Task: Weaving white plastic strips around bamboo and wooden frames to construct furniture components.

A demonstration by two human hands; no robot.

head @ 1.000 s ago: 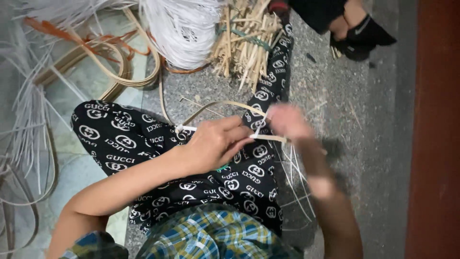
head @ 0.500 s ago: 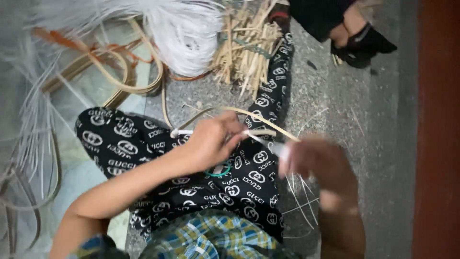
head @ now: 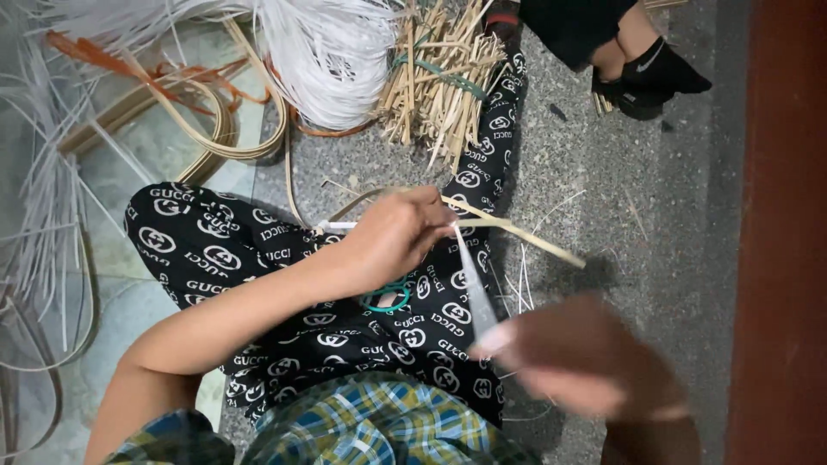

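The right hand (head: 577,362) is a blur, so its grip is hard to read; it seems pinched on the low end of a white strip (head: 474,284). Above it, over the lap, the left hand (head: 392,237) is closed around a bamboo stick (head: 517,234) and the strip's top end.

Black patterned trousers (head: 258,258) — plaid shirt (head: 362,430)

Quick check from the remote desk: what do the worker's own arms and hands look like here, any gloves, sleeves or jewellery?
Both hands are bare, no gloves. The left hand and its forearm are uncovered up to a short plaid sleeve in blue, yellow and green at the upper arm. The right hand is motion-blurred; its forearm looks bare too. No rings, watch or bracelets can be made out.
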